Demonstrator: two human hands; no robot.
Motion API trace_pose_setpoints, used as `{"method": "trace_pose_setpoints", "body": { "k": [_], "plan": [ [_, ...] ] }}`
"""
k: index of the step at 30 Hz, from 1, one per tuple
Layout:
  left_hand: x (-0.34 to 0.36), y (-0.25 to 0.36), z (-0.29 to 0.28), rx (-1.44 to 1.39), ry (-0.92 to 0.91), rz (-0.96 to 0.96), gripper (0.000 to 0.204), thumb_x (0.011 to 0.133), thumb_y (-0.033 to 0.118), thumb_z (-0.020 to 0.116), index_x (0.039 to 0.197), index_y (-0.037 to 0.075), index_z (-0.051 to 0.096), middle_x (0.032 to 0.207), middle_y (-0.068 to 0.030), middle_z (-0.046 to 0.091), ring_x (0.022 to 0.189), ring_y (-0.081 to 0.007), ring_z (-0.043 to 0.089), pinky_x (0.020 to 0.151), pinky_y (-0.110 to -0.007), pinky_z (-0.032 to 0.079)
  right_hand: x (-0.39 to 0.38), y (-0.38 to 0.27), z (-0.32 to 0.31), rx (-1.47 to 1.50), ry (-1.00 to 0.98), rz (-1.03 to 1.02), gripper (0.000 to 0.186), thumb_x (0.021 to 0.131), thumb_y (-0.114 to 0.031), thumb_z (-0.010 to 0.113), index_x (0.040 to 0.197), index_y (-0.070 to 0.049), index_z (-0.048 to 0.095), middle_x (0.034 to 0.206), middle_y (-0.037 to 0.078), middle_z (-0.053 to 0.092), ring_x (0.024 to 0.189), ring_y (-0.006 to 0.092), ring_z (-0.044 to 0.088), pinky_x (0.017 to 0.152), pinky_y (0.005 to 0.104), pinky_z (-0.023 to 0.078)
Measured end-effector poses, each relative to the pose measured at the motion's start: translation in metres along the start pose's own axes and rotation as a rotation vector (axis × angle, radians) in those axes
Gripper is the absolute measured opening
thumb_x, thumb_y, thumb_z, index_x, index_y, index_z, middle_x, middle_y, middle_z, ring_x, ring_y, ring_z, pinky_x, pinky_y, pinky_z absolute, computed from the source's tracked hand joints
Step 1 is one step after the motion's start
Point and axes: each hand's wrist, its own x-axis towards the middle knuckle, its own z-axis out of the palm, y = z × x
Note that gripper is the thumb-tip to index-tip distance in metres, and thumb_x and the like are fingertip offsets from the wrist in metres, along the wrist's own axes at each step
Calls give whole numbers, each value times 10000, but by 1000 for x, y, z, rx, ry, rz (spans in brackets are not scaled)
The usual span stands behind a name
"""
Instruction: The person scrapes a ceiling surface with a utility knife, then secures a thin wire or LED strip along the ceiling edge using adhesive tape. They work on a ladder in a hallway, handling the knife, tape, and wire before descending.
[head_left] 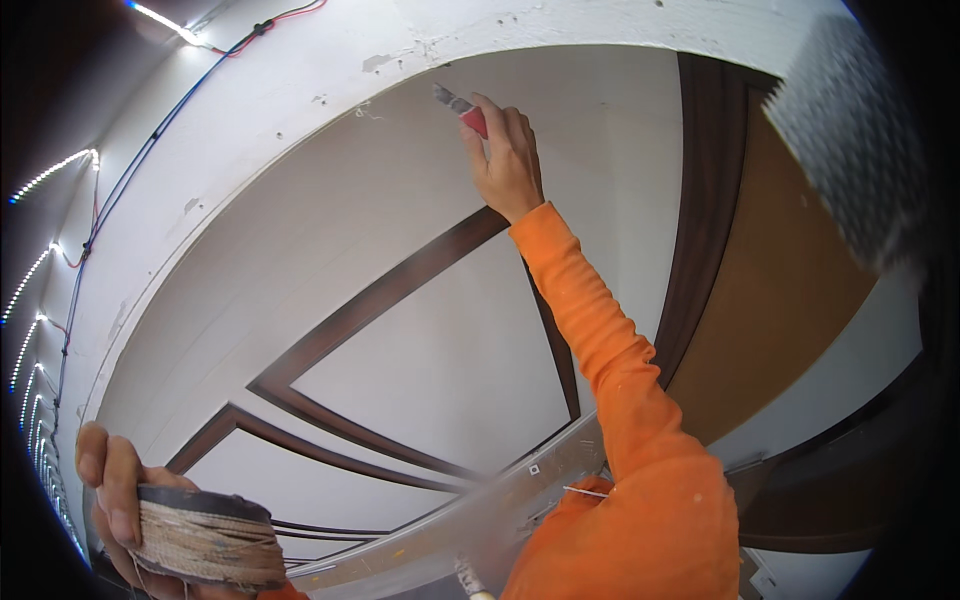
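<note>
My left hand, low at the left, has its fingers wrapped round a dark spool wound with beige string. A few loose strands hang below it. My right arm, in an orange sleeve, reaches up to the pale wall. There my right hand is closed on a small tool with a red handle and a grey, white-smeared end. That end points up and left, close under a white beam; whether it touches the wall I cannot tell. A thin tangle of thread shows on the wall left of the tool.
Dark wooden mouldings frame white wall panels, with a brown panel at the right. LED strips and blue and red cables run along the left. A blurred grey textured object fills the upper right.
</note>
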Motion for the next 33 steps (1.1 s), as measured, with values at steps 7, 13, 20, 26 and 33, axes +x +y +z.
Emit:
{"method": "trace_pose_setpoints", "body": {
  "k": [7,13,20,26,33],
  "plan": [
    [-38,-6,20,573,160,63,129,1005,169,475,973,47,444,804,-53,466,651,-102,476,569,-206,464,28,20,-10,-219,36,-138,326,915,-235,717,1198,-80,668,943,109,684,943,324,601,851,449,471],
    [-30,-6,46,2,34,-255,63,932,57,528,919,27,474,788,-64,469,666,-124,488,556,-181,424,41,25,-22,-272,55,-248,337,840,-223,763,1148,-119,673,849,64,656,861,276,606,776,433,448],
    [-41,-13,33,241,30,-315,145,965,64,609,913,24,480,599,-67,544,422,-52,462,470,-136,449,61,24,-32,-396,80,-343,311,862,-271,750,1162,-191,728,794,23,643,732,238,627,730,395,476],
    [-63,-32,35,468,48,-514,202,911,128,649,772,2,573,663,-118,653,506,-111,571,481,-230,450,61,18,-41,-449,6,-327,381,856,-316,751,1231,-256,723,756,15,633,643,227,620,637,383,481],
    [-139,-100,-26,287,107,-877,114,959,67,598,884,14,667,826,-80,736,623,-54,584,482,-173,398,72,6,-49,-541,1,-420,336,882,-334,739,1205,-243,752,774,8,659,632,235,623,658,369,504]
  ]
}}
